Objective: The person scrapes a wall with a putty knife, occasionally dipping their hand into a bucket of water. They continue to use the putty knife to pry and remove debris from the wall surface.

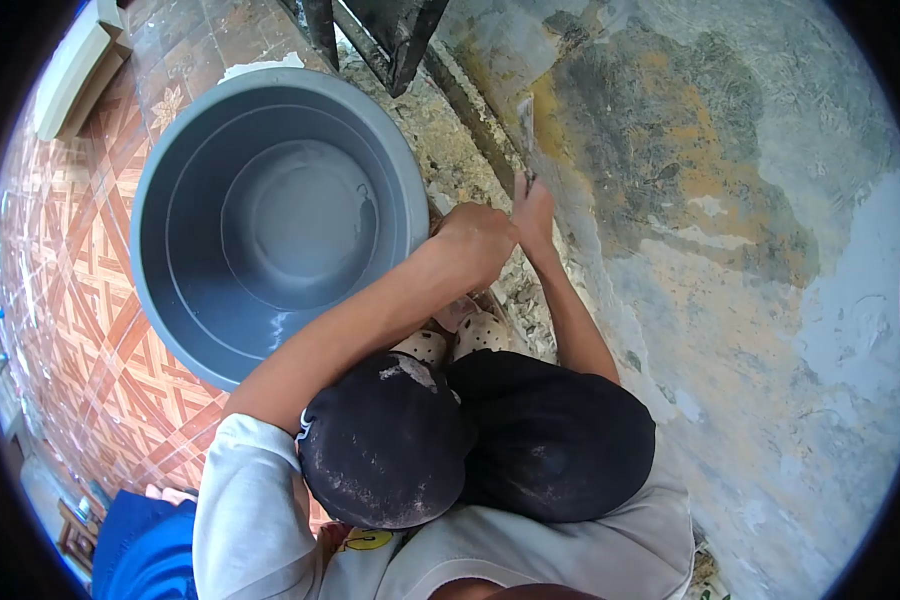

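Observation:
My left hand [475, 245] reaches across from the left, past the rim of a big grey-blue plastic tub [148, 250]. Its fingers are curled closed beside my right wrist, and whatever they may hold is hidden. My right hand [533, 212] is closed and slightly blurred, close against the foot of the wall. A narrow, pale, flat-bladed tool [526, 122] sticks out beyond its fingers, lying along the wall; its handle is hidden in the grip. Under my hands runs a strip of rough, broken mortar [450, 150].
The stained, patchy plaster wall [690, 250] fills the right side. Dark metal legs [400, 60] stand ahead beyond the tub. Patterned orange tiles [100, 330] cover the floor at left, with a pale box-like object [75, 75] at upper left. My knees [385, 440] are bent below.

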`<state>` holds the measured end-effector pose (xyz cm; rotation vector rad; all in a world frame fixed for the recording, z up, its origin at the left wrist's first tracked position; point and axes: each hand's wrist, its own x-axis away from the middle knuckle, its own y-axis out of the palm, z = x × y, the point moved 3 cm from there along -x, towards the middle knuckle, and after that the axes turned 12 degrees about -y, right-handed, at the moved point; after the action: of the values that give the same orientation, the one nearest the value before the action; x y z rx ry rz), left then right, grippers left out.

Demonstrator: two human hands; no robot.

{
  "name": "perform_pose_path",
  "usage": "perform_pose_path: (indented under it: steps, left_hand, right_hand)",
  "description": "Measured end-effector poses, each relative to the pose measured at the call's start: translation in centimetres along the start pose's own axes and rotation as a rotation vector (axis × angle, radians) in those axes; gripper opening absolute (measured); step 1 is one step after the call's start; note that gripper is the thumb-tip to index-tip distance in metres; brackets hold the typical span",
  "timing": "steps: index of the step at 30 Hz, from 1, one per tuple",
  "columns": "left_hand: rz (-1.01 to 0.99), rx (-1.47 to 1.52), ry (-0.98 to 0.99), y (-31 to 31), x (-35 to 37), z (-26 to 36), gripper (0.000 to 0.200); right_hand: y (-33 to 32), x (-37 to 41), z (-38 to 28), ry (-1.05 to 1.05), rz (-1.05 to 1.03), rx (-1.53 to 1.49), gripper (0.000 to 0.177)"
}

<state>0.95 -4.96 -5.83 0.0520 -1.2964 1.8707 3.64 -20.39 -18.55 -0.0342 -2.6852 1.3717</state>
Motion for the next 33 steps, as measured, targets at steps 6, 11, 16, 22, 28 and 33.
perform_pose_path:
  steps: [6,11,16,22,28,33]
  left_hand:
    - [-0.154,-0.065,-0.060,-0.2,0.0,0.1,0.017]
    - [-0.307,-0.108,-0.061,-0.6,1.8,0.6,0.022]
    - [-0.337,-0.126,-0.058,-0.1,1.8,0.4,0.024]
    - [-0.330,-0.154,-0.109,0.2,0.9,0.3,0.025]
    - [-0.288,-0.128,-0.062,0.7,0.9,-0.3,0.025]
    - [-0.298,-0.142,-0.056,0.5,0.8,-0.1,0.026]
  right_hand:
    - [-2.5,4.1,2.8,0.246,-0.096,-0.387,0.044]
    - [-2.1,8.3,1.4,0.268,-0.205,-0.690,0.028]
    - [-1.7,11.1,0.2,0.282,-0.185,-0.671,0.031]
    - [-5.5,12.7,-1.1,0.026,0.170,-0.168,0.030]
    - [-9.0,10.4,-1.6,-0.215,0.076,0.079,0.025]
    - [-10.8,5.4,1.8,-0.136,0.100,0.151,0.027]
